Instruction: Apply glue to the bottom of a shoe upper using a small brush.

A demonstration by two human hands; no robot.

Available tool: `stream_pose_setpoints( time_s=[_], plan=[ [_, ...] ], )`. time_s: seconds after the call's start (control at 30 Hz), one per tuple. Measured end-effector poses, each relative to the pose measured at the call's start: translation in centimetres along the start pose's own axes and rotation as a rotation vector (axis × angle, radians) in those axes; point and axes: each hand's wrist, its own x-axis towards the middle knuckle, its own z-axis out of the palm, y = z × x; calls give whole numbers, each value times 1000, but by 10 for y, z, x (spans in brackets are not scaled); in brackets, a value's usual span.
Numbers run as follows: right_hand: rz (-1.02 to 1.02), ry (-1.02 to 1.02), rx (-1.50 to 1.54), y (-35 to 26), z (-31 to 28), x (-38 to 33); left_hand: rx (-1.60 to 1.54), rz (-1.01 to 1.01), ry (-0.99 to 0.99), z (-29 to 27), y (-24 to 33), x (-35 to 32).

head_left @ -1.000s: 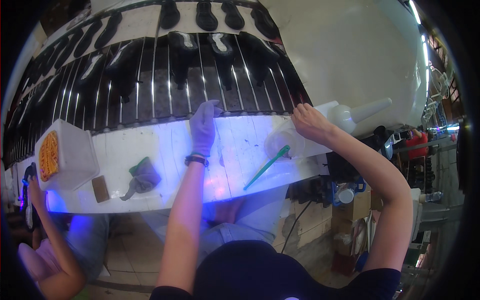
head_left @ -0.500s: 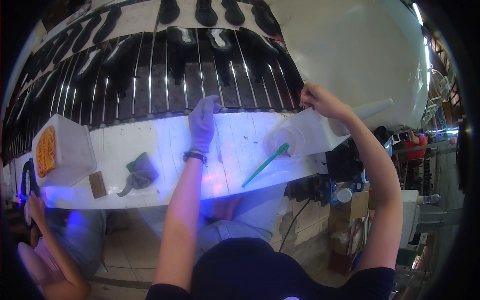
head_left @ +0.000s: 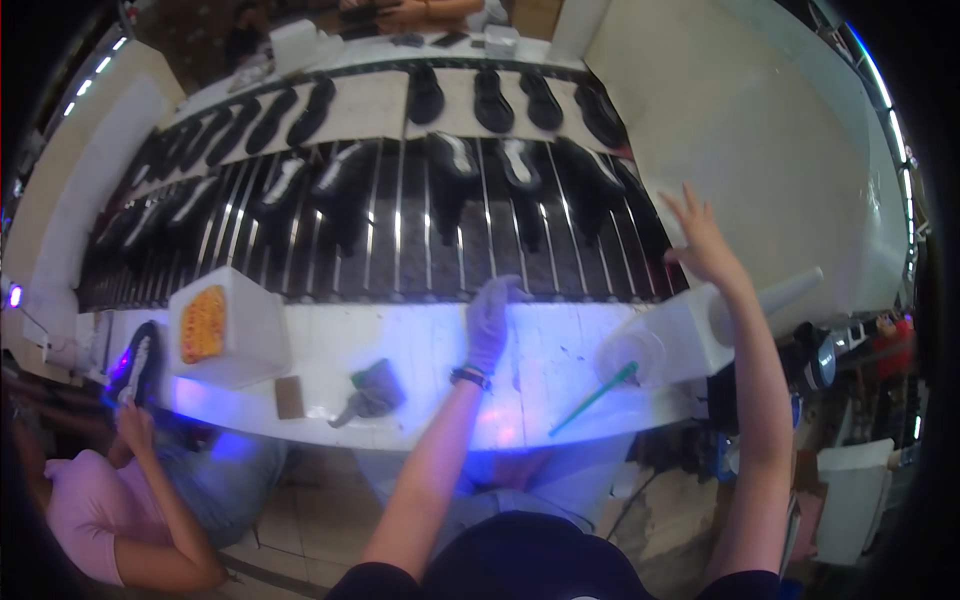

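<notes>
My left hand [head_left: 490,315], in a pale glove, is over the bench's far edge beside the rollers. Its fingers are loosely bent, slightly apart, with nothing visible in them. Bare and raised, my right hand [head_left: 700,240] is near the conveyor's right end, fingers spread and holding nothing. Below it on the bench stands a white plastic container [head_left: 685,335] beside a round translucent cup [head_left: 645,350]. A green-handled stick [head_left: 592,400], perhaps a brush, leans on the cup; its far end is unclear. Dark shoe uppers [head_left: 460,180] with white patches lie across the roller conveyor [head_left: 408,250].
Black soles [head_left: 490,100] line the shelf behind. On the white bench [head_left: 420,335] are a white bin [head_left: 240,340] with a yellow-orange patch, a brown block [head_left: 289,397] and a grey-green cloth [head_left: 372,390]. At left a co-worker's hand [head_left: 135,425] holds a shoe [head_left: 140,370].
My right hand has opened from a closed pose and lifted off the conveyor's right corner. My left hand stays at the bench edge. The whole view has shifted, showing more of the far side.
</notes>
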Motion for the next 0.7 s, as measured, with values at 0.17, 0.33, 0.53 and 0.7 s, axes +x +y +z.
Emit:
stream_pose_setpoints(
  time_s=[0.17, 0.33, 0.53, 0.7],
  plan=[
    [-88, -331, 586, -67, 75, 41, -274, -168, 109, -12, 7, -27],
    [389, -342, 1458, -154, 169, 107, 40, -90, 52, -63, 72, -110],
    [621, 329, 1301, -204, 258, 188, 111, -148, 207, -152, 66, -137],
    [670, 431, 1260, -201, 273, 201, 73, -38, 329, -167, 66, -89]
  ],
)
